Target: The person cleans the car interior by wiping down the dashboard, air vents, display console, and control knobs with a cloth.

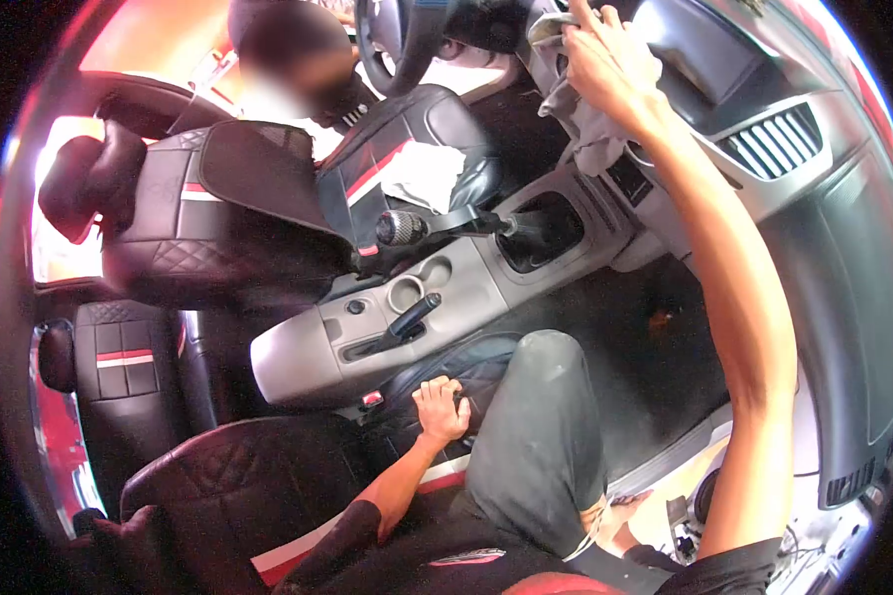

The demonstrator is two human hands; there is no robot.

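High in the view, my right hand (610,61) holds a crumpled grey cloth (590,134) against the centre of the dashboard, with the arm stretched out past the air vent (776,141). The cloth hangs down below the fingers. Lower down, my left hand (441,409) rests on the black seat beside my raised knee (551,372). Its fingers are curled around something small and dark that I cannot make out. The handbrake lever (414,315) and the grey centre console (298,355) are just above this hand.
A gear lever (402,228) stands on the console. A white cloth (425,177) lies on the other front seat (367,149). Beyond that seat, a person (293,50) is near the steering wheel (399,45). Rear seats (129,372) are at the left.
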